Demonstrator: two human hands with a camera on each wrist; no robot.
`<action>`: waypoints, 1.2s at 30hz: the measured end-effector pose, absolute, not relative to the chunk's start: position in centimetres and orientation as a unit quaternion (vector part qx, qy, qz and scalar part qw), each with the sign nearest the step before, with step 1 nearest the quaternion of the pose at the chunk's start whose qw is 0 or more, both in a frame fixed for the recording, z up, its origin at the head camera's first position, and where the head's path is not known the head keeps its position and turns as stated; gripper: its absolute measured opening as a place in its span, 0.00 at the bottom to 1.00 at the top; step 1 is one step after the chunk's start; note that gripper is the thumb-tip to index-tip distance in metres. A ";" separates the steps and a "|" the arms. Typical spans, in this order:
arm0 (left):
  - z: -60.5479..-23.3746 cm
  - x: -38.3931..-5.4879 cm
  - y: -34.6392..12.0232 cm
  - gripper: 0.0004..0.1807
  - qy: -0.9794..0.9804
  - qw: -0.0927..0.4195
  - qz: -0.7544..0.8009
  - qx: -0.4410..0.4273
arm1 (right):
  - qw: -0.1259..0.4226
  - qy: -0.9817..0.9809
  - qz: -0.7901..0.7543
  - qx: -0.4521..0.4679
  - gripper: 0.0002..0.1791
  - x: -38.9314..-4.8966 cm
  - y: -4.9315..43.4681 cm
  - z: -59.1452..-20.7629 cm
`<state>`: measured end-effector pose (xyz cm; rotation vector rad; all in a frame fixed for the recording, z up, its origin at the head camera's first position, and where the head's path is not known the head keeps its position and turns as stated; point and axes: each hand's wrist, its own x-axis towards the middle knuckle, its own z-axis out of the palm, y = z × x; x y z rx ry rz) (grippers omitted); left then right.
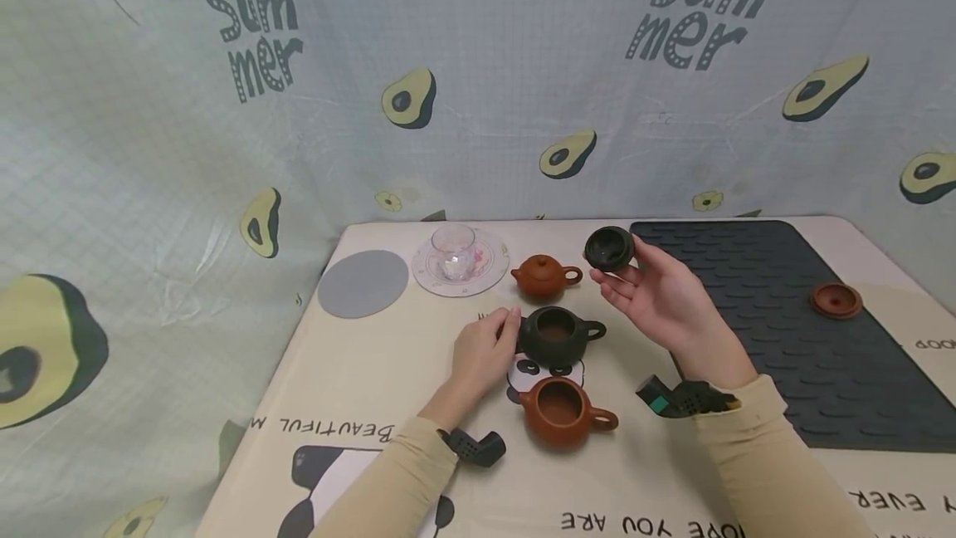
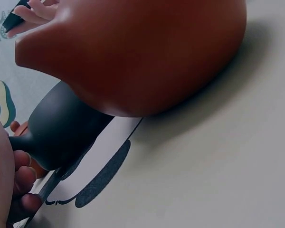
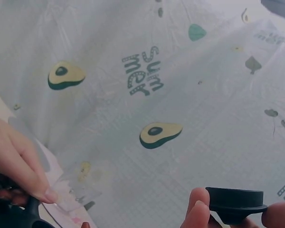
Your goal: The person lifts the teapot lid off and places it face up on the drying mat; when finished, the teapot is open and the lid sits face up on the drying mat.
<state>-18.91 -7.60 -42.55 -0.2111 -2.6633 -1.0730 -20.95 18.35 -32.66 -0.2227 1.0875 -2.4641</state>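
Note:
A black lidless teapot [image 1: 551, 354] stands on the table. My left hand [image 1: 481, 355] pinches its spout, and in the left wrist view the fingers close round the spout of the black teapot [image 2: 57, 128]. My right hand [image 1: 668, 297] holds a round black teapot lid [image 1: 608, 249] in the air, its hollow underside turned toward the head camera. The right wrist view shows the lid [image 3: 235, 199] between thumb and fingers. Nearer me is a reddish-brown lidless teapot [image 1: 548, 434], and behind the black one sits a smaller brown teapot [image 1: 541, 281] with its lid on.
A brown lid [image 1: 836, 300] lies on the black ridged mat [image 1: 747, 272] at the right. Back left, a clear glass cup [image 1: 454, 251] stands on a patterned round coaster [image 1: 426, 276], beside a grey disc [image 1: 363, 283]. A printed curtain [image 1: 478, 40] hangs behind the table.

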 end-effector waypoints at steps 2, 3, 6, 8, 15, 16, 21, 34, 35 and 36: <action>-42.6 -19.0 -7.6 0.23 -0.918 0.131 -0.368 -0.074 | 0.216 0.397 -0.889 -0.071 0.16 -20.9 18.4 -32.6; -42.6 -19.0 -7.6 0.23 -0.917 0.131 -0.368 -0.075 | 0.215 0.398 -0.889 -0.068 0.15 -20.9 18.4 -32.6; -42.6 -19.0 -7.6 0.23 -0.918 0.132 -0.366 -0.078 | 0.212 0.398 -0.891 -0.061 0.15 -20.9 18.4 -32.6; -42.7 -19.0 -7.6 0.23 -0.917 0.130 -0.369 -0.079 | 0.210 0.396 -0.892 -0.059 0.15 -20.9 18.5 -32.6; -42.9 -19.0 -7.5 0.23 -0.917 0.134 -0.367 -0.078 | 0.198 0.394 -0.896 -0.063 0.17 -20.9 18.7 -32.7; -42.9 -18.9 -7.5 0.23 -0.917 0.135 -0.367 -0.078 | 0.195 0.394 -0.896 -0.061 0.17 -20.9 18.7 -32.7; -42.8 -18.9 -7.6 0.23 -0.917 0.137 -0.366 -0.076 | 0.183 0.399 -0.897 -0.059 0.16 -21.0 18.6 -32.5; -42.5 -18.8 -7.6 0.23 -0.918 0.136 -0.364 -0.079 | 0.163 0.479 -0.862 -0.029 0.20 -20.6 18.5 -32.0; -42.6 -18.8 -7.6 0.23 -0.918 0.136 -0.364 -0.080 | 0.159 0.485 -0.860 -0.026 0.20 -20.6 18.5 -32.0; -42.6 -18.8 -7.6 0.23 -0.918 0.135 -0.364 -0.080 | 0.156 0.491 -0.857 -0.024 0.21 -20.6 18.5 -32.0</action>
